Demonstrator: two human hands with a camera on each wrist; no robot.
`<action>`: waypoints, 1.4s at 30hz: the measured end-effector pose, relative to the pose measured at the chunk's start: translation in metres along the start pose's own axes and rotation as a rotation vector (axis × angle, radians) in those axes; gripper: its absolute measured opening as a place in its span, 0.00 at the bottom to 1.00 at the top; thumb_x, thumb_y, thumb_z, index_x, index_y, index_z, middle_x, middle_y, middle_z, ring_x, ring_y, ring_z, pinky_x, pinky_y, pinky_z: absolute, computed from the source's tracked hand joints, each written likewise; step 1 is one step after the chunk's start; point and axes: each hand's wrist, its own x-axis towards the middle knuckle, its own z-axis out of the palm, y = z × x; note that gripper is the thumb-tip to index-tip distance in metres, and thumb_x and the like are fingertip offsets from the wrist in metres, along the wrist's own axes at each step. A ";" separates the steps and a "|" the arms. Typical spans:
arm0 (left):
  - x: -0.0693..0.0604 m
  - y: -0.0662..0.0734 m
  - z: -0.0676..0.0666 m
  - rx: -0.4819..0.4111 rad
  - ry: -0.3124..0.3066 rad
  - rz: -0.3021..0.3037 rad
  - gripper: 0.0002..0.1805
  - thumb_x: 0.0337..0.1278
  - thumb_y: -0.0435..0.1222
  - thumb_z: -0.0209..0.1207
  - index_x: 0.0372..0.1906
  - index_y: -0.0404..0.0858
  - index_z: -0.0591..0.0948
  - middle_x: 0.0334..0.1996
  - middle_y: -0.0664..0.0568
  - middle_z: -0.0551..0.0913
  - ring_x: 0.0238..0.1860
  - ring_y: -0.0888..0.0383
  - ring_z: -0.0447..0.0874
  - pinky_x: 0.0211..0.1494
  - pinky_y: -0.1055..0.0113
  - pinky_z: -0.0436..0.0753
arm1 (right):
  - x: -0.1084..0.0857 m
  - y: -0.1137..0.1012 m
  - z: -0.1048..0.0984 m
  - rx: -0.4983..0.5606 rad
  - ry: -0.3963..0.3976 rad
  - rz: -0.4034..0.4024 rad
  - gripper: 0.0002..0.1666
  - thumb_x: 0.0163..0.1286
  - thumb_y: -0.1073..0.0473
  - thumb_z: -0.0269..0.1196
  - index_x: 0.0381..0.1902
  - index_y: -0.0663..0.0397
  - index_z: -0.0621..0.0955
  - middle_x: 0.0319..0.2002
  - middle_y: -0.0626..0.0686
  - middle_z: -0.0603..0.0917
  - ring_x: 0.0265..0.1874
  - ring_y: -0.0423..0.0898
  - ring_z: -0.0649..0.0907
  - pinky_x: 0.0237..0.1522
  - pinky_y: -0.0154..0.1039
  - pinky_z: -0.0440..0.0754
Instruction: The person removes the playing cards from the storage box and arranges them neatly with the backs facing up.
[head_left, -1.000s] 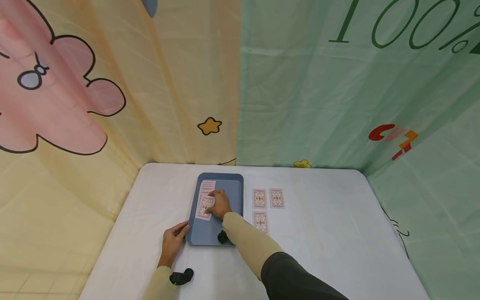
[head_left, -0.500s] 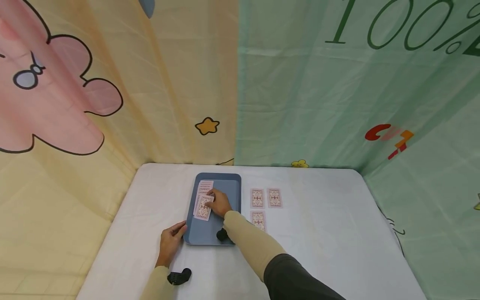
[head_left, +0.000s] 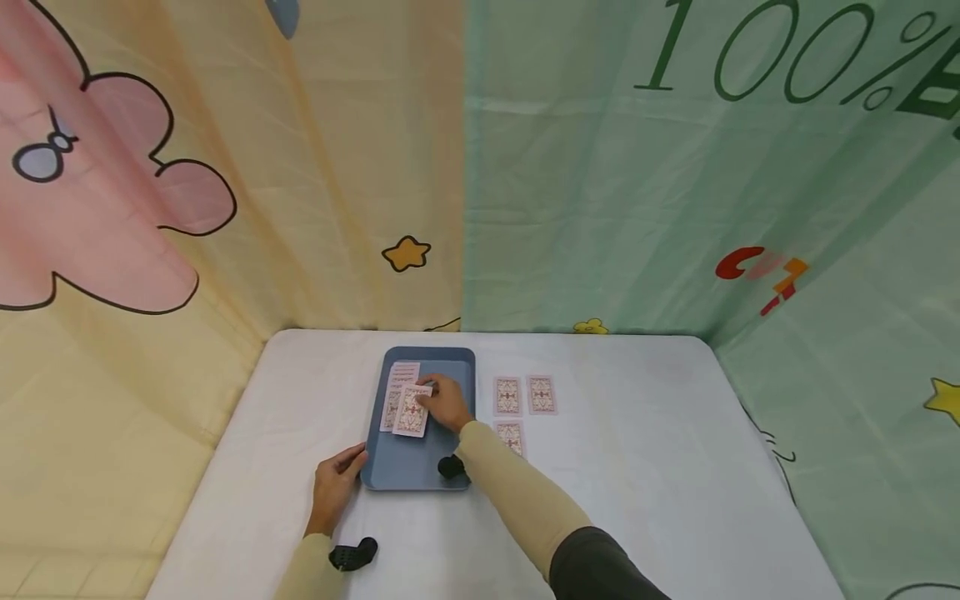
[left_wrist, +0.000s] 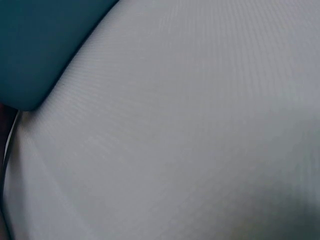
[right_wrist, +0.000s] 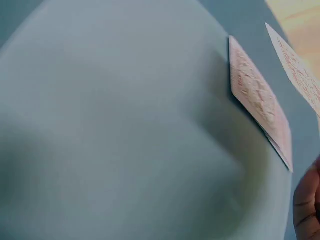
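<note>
A blue tray lies on the white table. My right hand is over it and pinches a playing card, patterned back up, by its right edge. In the right wrist view this card hangs above the tray floor, apart from a stack of cards. The overlapping cards lie along the tray's left side, partly covered by the held one. My left hand grips the tray's left rim near the front corner with thumb and fingertips. In the left wrist view only the tray corner shows well.
To the right of the tray, three cards lie face down: two in a back row, a left one and a right one, and a front card partly behind the right sleeve. Printed curtains stand behind and beside the table.
My right hand has lifted the top card and moved it slightly right, off the others in the tray. The left hand stays at the tray rim. The head view has turned a little right.
</note>
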 end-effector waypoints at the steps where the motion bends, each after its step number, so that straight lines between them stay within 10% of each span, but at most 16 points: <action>1: 0.000 0.000 0.000 0.000 0.001 0.000 0.19 0.65 0.36 0.57 0.57 0.29 0.79 0.56 0.37 0.79 0.59 0.44 0.77 0.57 0.66 0.77 | -0.001 -0.001 -0.003 0.018 -0.005 0.004 0.13 0.65 0.65 0.64 0.48 0.58 0.81 0.20 0.49 0.76 0.18 0.40 0.69 0.22 0.32 0.67; 7: 0.000 -0.002 0.001 -0.009 0.008 0.000 0.19 0.65 0.35 0.57 0.57 0.29 0.79 0.55 0.37 0.80 0.58 0.46 0.77 0.45 0.87 0.70 | -0.007 0.000 -0.019 0.060 -0.030 0.029 0.13 0.66 0.64 0.64 0.49 0.57 0.82 0.23 0.50 0.80 0.19 0.42 0.70 0.22 0.35 0.68; 19: 0.001 0.000 -0.004 -0.005 0.002 0.004 0.19 0.66 0.35 0.57 0.57 0.28 0.78 0.56 0.36 0.79 0.60 0.44 0.75 0.42 0.91 0.66 | -0.023 0.016 -0.054 0.019 -0.067 0.007 0.13 0.65 0.63 0.65 0.49 0.55 0.83 0.22 0.47 0.78 0.19 0.40 0.70 0.23 0.34 0.69; 32: 0.002 0.001 -0.001 0.000 -0.019 -0.005 0.20 0.67 0.36 0.56 0.59 0.30 0.78 0.58 0.37 0.78 0.61 0.46 0.74 0.55 0.75 0.74 | -0.046 0.049 -0.106 0.044 -0.017 0.004 0.14 0.66 0.62 0.65 0.49 0.58 0.82 0.18 0.46 0.68 0.19 0.40 0.66 0.24 0.33 0.68; 36: 0.001 0.000 0.000 0.005 -0.013 -0.002 0.19 0.67 0.36 0.56 0.58 0.29 0.78 0.58 0.37 0.78 0.61 0.45 0.75 0.59 0.63 0.74 | -0.052 0.061 -0.121 0.070 -0.008 0.032 0.15 0.65 0.64 0.64 0.50 0.60 0.81 0.25 0.48 0.80 0.23 0.40 0.73 0.29 0.35 0.74; 42: 0.000 0.001 -0.001 -0.002 -0.014 0.010 0.19 0.67 0.34 0.56 0.58 0.28 0.78 0.57 0.36 0.78 0.60 0.44 0.75 0.45 0.88 0.70 | -0.064 0.077 -0.139 0.104 -0.005 0.090 0.16 0.64 0.66 0.65 0.51 0.61 0.81 0.32 0.51 0.84 0.27 0.42 0.76 0.32 0.39 0.76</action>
